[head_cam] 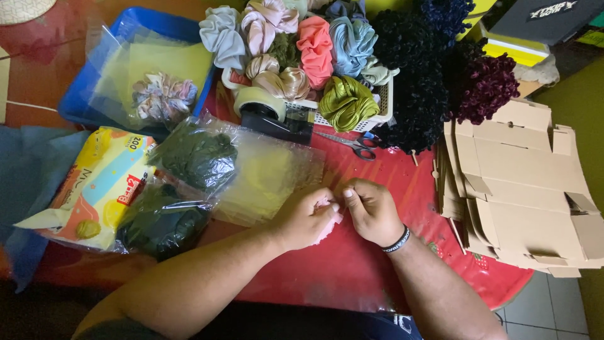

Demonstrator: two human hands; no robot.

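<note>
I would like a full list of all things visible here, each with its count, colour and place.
table: one, red, under everything.
white basket: one, top centre, filled with scrunchies.
scrunchies: many, pastel, pink, blue, green, black and maroon, in and around the basket.
tape dispenser: one, black with a pale roll, in front of the basket.
scissors: one pair, dark handles, right of the dispenser.
blue tray: one, top left, holding a bagged scrunchie.
clear bags: a few, two with dark green scrunchies, left of centre.
printed packet: one, yellow and white, far left.
flat cardboard boxes: a stack, brown, right.
left hand: pinching something small and pink.
right hand: meeting the left; black wristband.
</note>
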